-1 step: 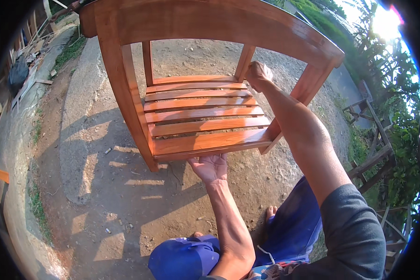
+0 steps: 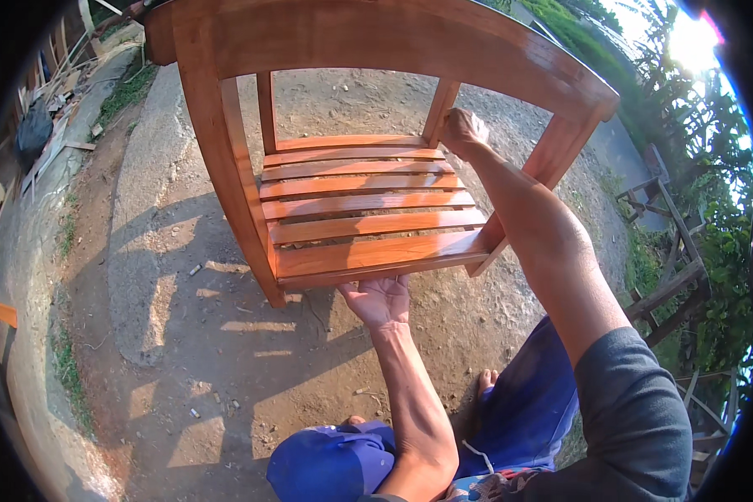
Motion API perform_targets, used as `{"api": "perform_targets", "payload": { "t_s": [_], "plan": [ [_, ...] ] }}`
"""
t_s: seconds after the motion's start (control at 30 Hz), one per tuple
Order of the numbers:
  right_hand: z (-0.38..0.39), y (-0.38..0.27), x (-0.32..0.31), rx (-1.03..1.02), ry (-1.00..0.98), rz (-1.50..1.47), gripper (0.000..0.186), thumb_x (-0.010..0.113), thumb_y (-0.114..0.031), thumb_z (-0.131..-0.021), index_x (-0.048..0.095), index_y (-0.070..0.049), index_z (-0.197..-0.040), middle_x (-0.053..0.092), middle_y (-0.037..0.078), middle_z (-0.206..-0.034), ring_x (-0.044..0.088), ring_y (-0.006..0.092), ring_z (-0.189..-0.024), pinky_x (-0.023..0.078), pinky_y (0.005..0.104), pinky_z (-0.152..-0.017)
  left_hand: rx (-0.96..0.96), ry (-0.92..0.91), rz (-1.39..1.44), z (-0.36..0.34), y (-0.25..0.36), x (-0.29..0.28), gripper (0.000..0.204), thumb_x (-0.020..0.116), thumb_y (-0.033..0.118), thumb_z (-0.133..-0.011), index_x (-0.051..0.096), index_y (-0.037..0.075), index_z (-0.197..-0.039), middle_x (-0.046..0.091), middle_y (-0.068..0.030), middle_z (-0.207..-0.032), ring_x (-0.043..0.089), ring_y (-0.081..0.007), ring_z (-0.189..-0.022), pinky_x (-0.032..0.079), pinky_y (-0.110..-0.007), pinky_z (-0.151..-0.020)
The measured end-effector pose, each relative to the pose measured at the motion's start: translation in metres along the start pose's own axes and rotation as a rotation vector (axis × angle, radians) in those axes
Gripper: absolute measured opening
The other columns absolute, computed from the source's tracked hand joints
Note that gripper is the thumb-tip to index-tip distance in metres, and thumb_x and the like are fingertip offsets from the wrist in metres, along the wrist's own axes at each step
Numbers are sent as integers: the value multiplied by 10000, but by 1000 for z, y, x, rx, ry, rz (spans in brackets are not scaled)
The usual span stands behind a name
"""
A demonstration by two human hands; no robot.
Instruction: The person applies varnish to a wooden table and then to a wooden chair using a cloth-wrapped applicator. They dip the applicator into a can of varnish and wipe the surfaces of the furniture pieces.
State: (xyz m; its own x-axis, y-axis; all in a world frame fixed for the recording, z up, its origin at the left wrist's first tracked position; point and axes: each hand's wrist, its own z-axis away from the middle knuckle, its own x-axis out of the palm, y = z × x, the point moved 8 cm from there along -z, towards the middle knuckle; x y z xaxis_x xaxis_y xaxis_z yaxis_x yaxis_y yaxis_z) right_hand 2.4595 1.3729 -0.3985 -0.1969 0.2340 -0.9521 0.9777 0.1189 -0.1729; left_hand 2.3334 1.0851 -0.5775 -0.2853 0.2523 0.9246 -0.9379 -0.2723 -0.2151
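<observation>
A varnished reddish-brown wooden chair [image 2: 335, 266] with a slatted seat and thick uprights fills the upper middle. A broad curved rail crosses its top. My left hand [image 2: 381, 303] reaches palm up beneath the front edge of the seat, its fingertips hidden under the wood. The chair's edge rests against those fingers. Farther back on the right, my right hand [image 2: 465, 134] is closed at an upright by the rear corner of the seat. That arm crosses in front of the thick right-hand upright.
Bare, stony ground [image 2: 309, 368] lies below, striped with the chair's shadow. At the left are a concrete strip [image 2: 142, 268], scrap wood and a dark bag [image 2: 33, 134]. A rough wooden frame [image 2: 678, 284] stands among plants on the right. Low sun glares at the upper right.
</observation>
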Motion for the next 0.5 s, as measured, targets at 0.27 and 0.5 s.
{"api": "perform_targets", "payload": {
  "t_s": [0.27, 0.5],
  "plan": [
    [7, -31, 45, 4, -220, 77, 237, 640, -241, -784, 766, -135, -955, 726, 152, -1017, 699, 347, -960, 564, 423, -819, -13, -16, 5, 4, -3, 7, 761, 484, 671, -904, 567, 36, -1316, 588, -189, -1337, 563, -331, -1232, 459, -569, -1024],
    [16, -171, 64, -98, -178, -348, 113, 578, -175, -726, 679, -126, -735, 706, 139, -782, 689, 310, -785, 543, 393, -724, -42, 11, 14, 6, -19, 7, 743, 476, 664, -918, 530, 66, -1355, 591, -146, -1337, 579, -299, -1212, 487, -527, -1010]
  ]
}}
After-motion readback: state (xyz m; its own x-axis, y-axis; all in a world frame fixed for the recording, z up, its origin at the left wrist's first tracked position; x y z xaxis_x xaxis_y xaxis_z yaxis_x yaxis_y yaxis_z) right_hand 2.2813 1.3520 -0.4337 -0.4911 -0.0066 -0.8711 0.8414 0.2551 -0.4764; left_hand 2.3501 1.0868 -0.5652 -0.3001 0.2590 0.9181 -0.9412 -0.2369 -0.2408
